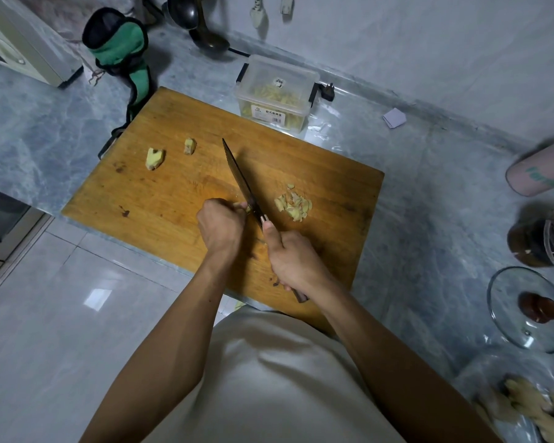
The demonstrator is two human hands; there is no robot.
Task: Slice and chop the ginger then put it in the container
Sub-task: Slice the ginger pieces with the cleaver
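On the wooden cutting board (160, 199), my left hand (219, 227) pins a small ginger piece (241, 206) against the knife blade (240, 177). My right hand (293, 255) grips the knife handle, thumb along its top, with the blade's edge down on the board beside the piece. A pile of ginger slices (293, 206) lies just right of the blade. Two uncut ginger chunks, one (154, 158) larger and one (189, 145) smaller, rest at the board's far left. The clear plastic container (277, 94), holding cut ginger, stands behind the board.
A green and black cloth item (119, 55) and ladles (202, 30) sit at the back. At the right stand a pink tumbler (539, 171), a dark jar (541, 238) and a glass lid (528, 310). More ginger root (531, 407) lies in a bag at bottom right.
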